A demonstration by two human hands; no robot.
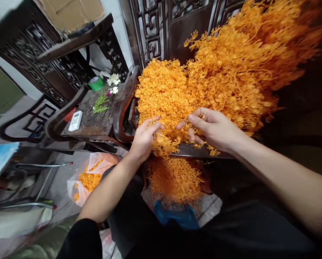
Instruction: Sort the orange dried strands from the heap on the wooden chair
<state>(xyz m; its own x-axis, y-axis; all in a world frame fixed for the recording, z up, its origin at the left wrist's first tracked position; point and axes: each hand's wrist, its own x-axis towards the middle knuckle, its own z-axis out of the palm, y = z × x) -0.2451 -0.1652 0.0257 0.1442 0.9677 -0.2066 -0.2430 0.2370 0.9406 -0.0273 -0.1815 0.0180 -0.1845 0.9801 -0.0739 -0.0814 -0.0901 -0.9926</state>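
A big heap of orange, branching plastic-looking sprigs [166, 90] lies in front of me on a dark wooden seat. My left hand [144, 140] is at the heap's near left edge, its thumb and fingers closed around a small clump of orange sprigs [163, 144]. To its right, my right hand [212, 129] pinches a thin orange sprig [202, 117] between thumb and index finger, its other fingers curled loosely. A few loose pieces [214, 151] lie on the seat's front edge. The fingertips are partly hidden among the orange pieces.
Below, thin orange stems [177, 180] pile above a blue container [174, 216] between my knees. A pale plastic bag [81, 190] with orange pieces stands on the floor at left. The side table [96, 124] carries green tape [96, 83], a white device [76, 121] and small flowers.
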